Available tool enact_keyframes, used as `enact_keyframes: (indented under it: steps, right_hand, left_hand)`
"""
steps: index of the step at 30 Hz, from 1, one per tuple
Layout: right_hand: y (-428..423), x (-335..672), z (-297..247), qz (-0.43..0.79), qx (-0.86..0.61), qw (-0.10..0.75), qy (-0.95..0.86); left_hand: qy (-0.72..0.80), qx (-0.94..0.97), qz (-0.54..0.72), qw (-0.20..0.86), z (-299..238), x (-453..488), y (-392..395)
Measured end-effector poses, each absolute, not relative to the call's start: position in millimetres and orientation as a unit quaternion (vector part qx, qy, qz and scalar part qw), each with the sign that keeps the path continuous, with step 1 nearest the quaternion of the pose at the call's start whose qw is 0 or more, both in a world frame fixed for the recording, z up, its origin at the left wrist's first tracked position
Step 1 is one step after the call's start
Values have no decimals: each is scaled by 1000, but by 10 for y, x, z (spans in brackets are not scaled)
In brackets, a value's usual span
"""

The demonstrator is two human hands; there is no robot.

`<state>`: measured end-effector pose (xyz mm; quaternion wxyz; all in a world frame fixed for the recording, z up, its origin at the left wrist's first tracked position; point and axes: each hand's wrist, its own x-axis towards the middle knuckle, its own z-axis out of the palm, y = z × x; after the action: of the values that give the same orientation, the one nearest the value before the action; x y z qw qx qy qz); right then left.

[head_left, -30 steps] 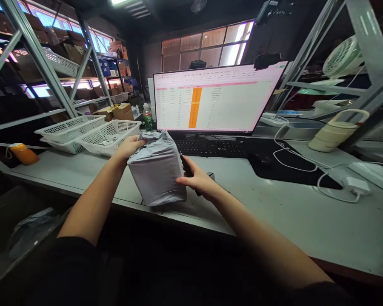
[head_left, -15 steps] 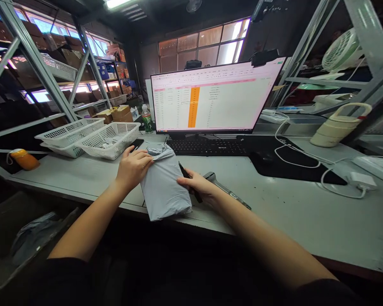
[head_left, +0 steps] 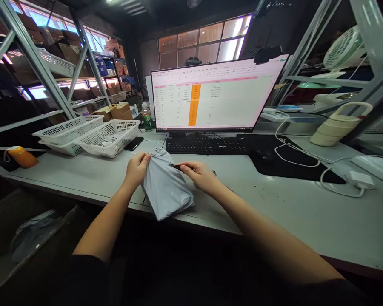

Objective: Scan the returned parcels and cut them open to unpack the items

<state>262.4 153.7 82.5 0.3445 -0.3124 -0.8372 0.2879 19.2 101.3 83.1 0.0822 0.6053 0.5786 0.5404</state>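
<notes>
A pale grey plastic mailer bag [head_left: 166, 187] lies at the desk's front edge, its lower end bulging and its top gathered into creases. My left hand [head_left: 137, 170] is closed on the upper left corner and pulls the plastic taut. In my right hand [head_left: 201, 175] is a slim black utility knife [head_left: 176, 167], mostly covered by the fingers. Its tip points left and meets the bag's upper right side; whether it has pierced the plastic I cannot tell. Behind the right wrist, a grey handheld device [head_left: 214, 173] is nearly all hidden.
White perforated baskets [head_left: 110, 138] stand at the left, with a phone [head_left: 134, 143] beside them. Behind the bag are a keyboard [head_left: 207, 145] and a monitor [head_left: 223, 102]. A mouse pad [head_left: 290, 163], white cables and a cream tumbler [head_left: 335, 127] occupy the right side.
My left hand has shifted its grip at the bag's top corner, drawing the plastic into folds. My right hand has raised the knife from beside the bag to its upper right edge.
</notes>
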Motion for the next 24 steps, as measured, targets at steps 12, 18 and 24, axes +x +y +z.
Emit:
enact_keyframes:
  steps: [12, 18, 24]
  right_hand:
    - [1466, 2277, 949, -224, -170, 116, -953]
    - [1478, 2055, 1029, -248, -148, 61, -956]
    - [1734, 2230, 1179, -279, -153, 38, -947]
  left_hand:
    - [566, 543, 601, 154, 73, 394, 1182]
    - [547, 539, 620, 161, 48, 348, 1153]
    - [526, 567, 613, 161, 65, 354, 1047]
